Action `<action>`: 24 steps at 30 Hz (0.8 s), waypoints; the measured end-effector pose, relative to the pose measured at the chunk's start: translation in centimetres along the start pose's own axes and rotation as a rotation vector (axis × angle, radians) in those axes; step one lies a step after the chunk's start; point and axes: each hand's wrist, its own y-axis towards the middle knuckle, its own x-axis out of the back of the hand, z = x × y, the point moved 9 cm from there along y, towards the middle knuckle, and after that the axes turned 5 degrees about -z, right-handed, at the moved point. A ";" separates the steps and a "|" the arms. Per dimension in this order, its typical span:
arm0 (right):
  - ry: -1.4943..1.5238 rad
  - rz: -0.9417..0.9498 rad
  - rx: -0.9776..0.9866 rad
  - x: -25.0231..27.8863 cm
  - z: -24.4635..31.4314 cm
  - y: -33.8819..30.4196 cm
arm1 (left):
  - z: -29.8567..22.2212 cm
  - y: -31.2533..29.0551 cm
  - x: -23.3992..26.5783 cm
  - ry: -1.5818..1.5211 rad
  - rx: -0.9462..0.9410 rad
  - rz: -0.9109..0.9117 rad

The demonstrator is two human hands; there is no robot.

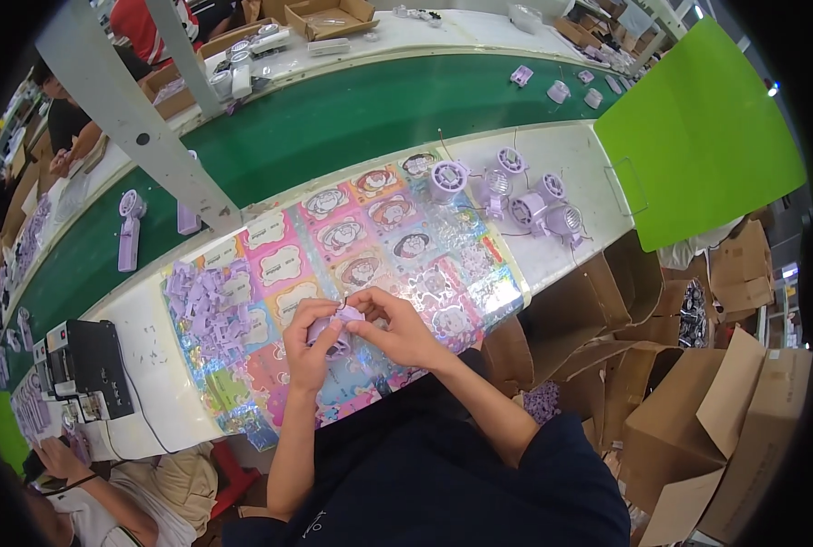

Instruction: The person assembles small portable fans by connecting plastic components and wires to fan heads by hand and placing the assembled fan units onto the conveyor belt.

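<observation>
Above the near edge of the bench, both my hands are closed round a small lilac plastic fan head [331, 345]. My left hand [305, 351] grips it from the left side. From the right, my right hand [395, 330] pinches its top, thumb and fingertips meeting the left fingers. Much of the part is hidden behind my fingers. Under my hands lies a colourful printed sheet [283, 266] with cartoon pictures. To the left, a heap of small lilac plastic pieces [207, 305] rests on it. Several round lilac fan heads with thin wires [527, 210] stand at the right.
A green conveyor belt [333, 118] runs behind the bench, carrying lilac handheld fans [130, 232]. A slanted metal post [142, 128] rises at left. A black device [96, 369] sits at the bench's left. A bright green panel [698, 137] and cardboard boxes [680, 419] are at right. A co-worker's hand [60, 459] shows lower left.
</observation>
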 end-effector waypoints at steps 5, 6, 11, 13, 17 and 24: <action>-0.026 -0.008 -0.046 0.1 -1.3 -0.9 | 0.3 -0.2 -0.2 -0.064 -0.011 0.025; 0.054 -0.023 -0.084 0.3 -2.2 -1.1 | 0.4 -0.3 -0.5 -0.087 0.010 0.041; 0.047 -0.065 -0.087 1.8 -1.6 -1.0 | 0.3 0.3 -1.7 -0.077 0.075 0.058; 0.084 -0.116 -0.110 3.7 -1.8 -0.3 | -0.1 1.1 -2.4 -0.095 0.109 0.073; -0.068 -0.476 0.038 11.9 -0.5 1.4 | -1.5 2.3 -1.2 0.396 -0.193 -0.042; -0.195 -0.838 0.066 20.5 -2.1 0.5 | -0.2 2.0 -0.9 0.451 -0.231 -0.069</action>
